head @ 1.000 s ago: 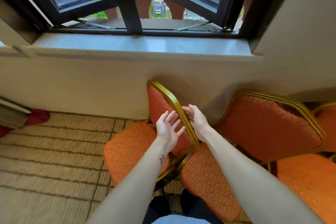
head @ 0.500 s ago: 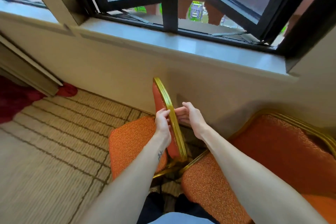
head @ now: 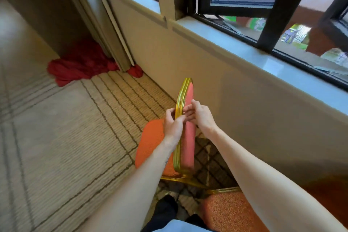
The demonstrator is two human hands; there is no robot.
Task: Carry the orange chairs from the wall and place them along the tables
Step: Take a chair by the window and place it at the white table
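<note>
Grip comes before lift as a person's left hand and right hand take hold of the upright backrest of an orange chair, which stands near the wall with its seat pointing along that wall. The left fingers curl round the gold frame from the seat side. The right fingers reach in from the side nearer the wall and pinch the same edge, thumb raised. No table appears in view, so the carry looks barely begun. The hold seems best kept on the rigid frame rather than the soft padding, and the hands probably need to move wider apart before the weight comes up. A straight lift would likely keep the legs clear of the second orange chair, which sits close by, farther down the same wall. The frame is ribbed metal with a bright brassy shine, bent into a rounded arch. The upholstery is a nubbly woven fabric, padded thick, with a paler salmon tone on the back face. The carpet spreading out from the wall is beige, coarse and crossed by dark lines. A pale, smooth window sill caps the wall, and farther along its foot lies a crumpled red cloth.
</note>
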